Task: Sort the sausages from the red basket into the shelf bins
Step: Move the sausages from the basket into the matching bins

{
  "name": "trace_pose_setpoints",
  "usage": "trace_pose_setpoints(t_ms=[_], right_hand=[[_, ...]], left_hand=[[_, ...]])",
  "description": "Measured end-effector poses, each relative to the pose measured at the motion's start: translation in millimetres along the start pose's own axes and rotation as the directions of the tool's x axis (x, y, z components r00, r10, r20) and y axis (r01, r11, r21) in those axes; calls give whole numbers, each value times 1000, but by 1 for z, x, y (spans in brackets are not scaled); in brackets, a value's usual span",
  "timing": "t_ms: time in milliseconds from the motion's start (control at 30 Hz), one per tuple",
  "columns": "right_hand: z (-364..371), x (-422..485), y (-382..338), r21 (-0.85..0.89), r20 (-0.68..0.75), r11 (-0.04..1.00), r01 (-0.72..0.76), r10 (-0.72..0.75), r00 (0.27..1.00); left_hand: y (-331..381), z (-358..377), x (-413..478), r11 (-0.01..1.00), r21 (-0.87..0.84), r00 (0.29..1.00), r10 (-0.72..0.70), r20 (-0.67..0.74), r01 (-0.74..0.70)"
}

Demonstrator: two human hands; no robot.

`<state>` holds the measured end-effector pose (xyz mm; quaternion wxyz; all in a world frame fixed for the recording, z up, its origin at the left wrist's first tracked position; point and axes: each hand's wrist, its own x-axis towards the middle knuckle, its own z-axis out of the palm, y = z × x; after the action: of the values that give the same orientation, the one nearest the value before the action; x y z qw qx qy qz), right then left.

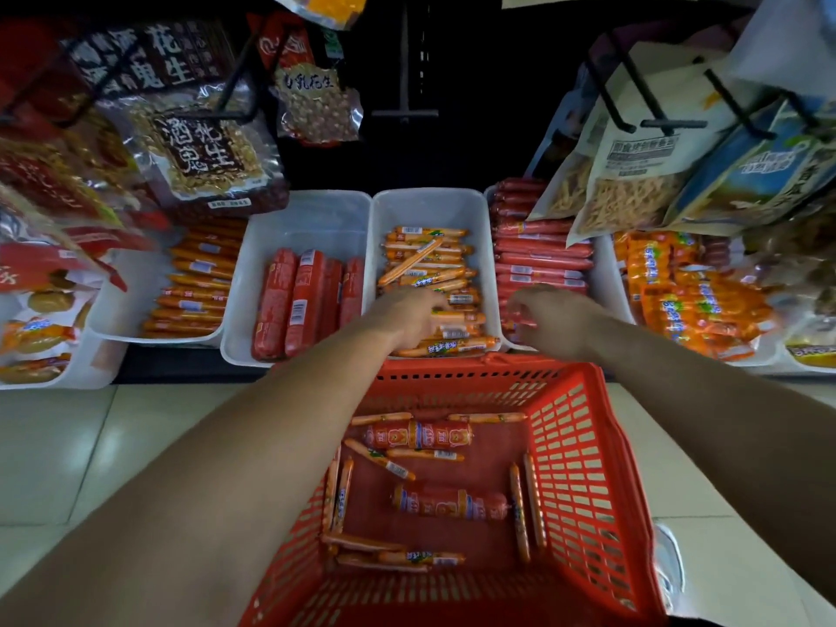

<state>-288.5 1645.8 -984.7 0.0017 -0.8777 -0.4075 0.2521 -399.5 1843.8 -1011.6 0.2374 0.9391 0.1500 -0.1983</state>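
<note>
Red basket (588,445) in front of the shelf bins, holding thin orange sausages (425,454) and 2 thick sausages (418,434). Left hand (407,316) lies knuckles-up on the thin sausages in the middle white bin (429,205). Right hand (554,319), fingers curled, sits over the red sausages (538,251) in the next bin. Whether either hand pinches a sausage cannot be told.

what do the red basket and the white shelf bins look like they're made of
Red basket: apparently moulded plastic, judging by its even slotted lattice walls, uniform colour and slight sheen.
White shelf bins: probably plastic too, smooth and fairly matte, with thin walls, rounded corners and a rolled rim.
</note>
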Motion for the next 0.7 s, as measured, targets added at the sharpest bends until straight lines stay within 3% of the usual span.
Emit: trace_pose_setpoints(t_ms=[67,167,300,400,567,700], right_hand=[[6,7,-5,33,-31,999,20,-19,999],[16,22,-19,-19,-35,996,92,-93,995],[22,49,-32,-194,60,975,106,-96,994],[21,66,-38,-375,106,919,118,-84,991],[32,77,-40,-226,115,962,152,-129,985],[28,77,-36,-156,108,975,155,-139,984]], left_hand=[[-5,5,1,997,-73,1000,0,-2,0],[-24,0,-5,982,-189,992,-42,-120,18],[-60,-12,-11,993,-75,964,-107,-245,91],[-81,-16,-10,979,-161,944,-168,-282,126],[-95,-15,-7,959,-259,933,-196,-301,117],[-87,-16,-1,977,-204,940,-128,-315,65]])
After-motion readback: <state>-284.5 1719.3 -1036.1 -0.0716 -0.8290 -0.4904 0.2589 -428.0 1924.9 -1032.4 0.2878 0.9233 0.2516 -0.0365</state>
